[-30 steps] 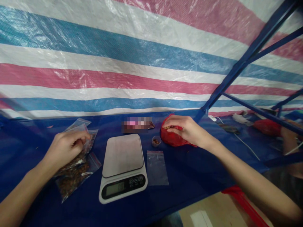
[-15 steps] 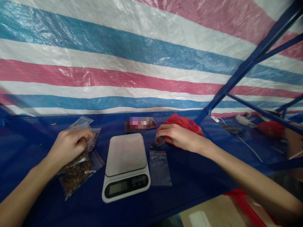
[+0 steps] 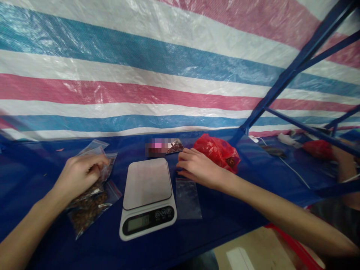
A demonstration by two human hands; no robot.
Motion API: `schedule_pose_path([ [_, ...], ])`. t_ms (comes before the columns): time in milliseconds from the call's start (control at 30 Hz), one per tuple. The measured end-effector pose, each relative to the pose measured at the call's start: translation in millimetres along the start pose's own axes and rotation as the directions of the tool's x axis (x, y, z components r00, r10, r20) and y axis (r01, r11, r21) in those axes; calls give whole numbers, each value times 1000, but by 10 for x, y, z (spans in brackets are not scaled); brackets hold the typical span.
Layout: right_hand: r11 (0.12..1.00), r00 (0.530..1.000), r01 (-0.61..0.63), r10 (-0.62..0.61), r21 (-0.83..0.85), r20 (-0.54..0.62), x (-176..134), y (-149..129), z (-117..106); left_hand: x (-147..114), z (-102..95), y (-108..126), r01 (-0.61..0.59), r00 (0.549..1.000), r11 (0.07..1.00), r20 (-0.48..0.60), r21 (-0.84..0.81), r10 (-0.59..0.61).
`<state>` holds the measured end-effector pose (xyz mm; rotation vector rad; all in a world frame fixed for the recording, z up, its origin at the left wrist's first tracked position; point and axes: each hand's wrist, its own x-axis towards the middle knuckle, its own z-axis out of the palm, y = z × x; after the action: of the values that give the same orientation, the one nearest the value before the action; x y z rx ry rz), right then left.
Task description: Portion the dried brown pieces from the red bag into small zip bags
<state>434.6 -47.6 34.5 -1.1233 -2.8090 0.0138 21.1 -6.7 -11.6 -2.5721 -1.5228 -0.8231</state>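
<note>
My left hand (image 3: 81, 174) is closed at the upper edge of a clear zip bag (image 3: 104, 173), above a pile of similar bags. Below it lies a zip bag of brown pellets (image 3: 88, 215). My right hand (image 3: 197, 167) is low over the table, fingers curled and pressed together, beside a small brown bit at the fingertips. What it grips is hidden, and the small clear cup is out of sight. Under that hand lies a flat zip bag (image 3: 188, 200) with no pellets in it. A white kitchen scale (image 3: 149, 187) stands between my hands, its plate bare.
A red plastic bag (image 3: 215, 150) with brown pellets at its opening sits behind my right wrist. A dark printed packet (image 3: 174, 146), partly blurred, lies behind the scale. Blue frame bars (image 3: 277, 88) slant at the right, where another person's arm (image 3: 347, 176) shows.
My right hand has shifted slightly left and toward me, covering the spot where the small cup showed. More of the red bag is visible. My left hand keeps its grip.
</note>
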Motion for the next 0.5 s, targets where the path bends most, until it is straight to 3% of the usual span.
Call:
schedule_pose_path([
  [67, 996, 1000, -12, 14, -88, 21, 28, -59, 112, -4, 2, -9, -11, 1000, 1000, -2, 10, 11],
  [167, 995, 1000, 21, -20, -93, 12, 39, -92, 132, -5, -1, -15, -35, 999, 999, -10, 18, 35],
  [267, 1000, 995, -4, 4, -8, -104, -16, -52, -31, 0, -9, -5, -51, 998, 998, -33, 21, 51],
  [367, 991, 956, -76, 104, 110, -274, -120, 38, -201, 8, -13, 12, -59, 997, 998, -58, 23, 60],
  [500, 968, 939, -69, 145, 241, -312, -258, 119, -206, 10, 3, 9, -73, 997, 997, -37, 20, 74],
])
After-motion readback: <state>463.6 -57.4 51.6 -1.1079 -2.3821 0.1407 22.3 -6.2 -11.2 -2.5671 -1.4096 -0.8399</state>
